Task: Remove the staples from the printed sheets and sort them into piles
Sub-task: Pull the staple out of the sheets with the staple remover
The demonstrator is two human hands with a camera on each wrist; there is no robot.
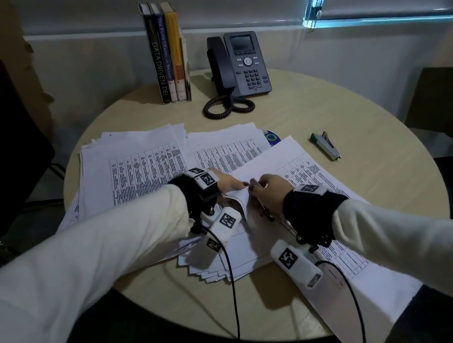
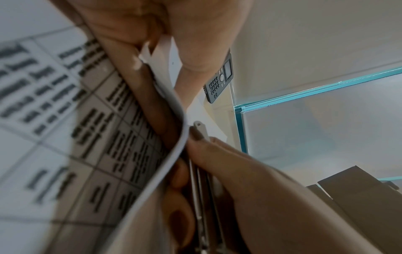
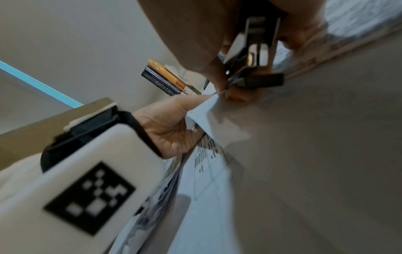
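Left hand [image 1: 228,183] pinching lifted corner of sheets [image 1: 240,198], thumb on top. Right hand [image 1: 271,191] just beside, fingers clamped round metal staple remover [image 3: 252,56] (tip touching that corner). Other piles [image 1: 134,162] beyond left hand.

White sheets [image 1: 141,167] with black printed grids fill the frame's middle on a pale beige table [image 1: 329,113]. At upper centre stand black, navy and yellow books [image 1: 166,53] beside a dark grey phone [image 1: 244,64]. White sleeves [image 1: 84,253] cross the lower frame, with black wrist straps [image 1: 308,206].
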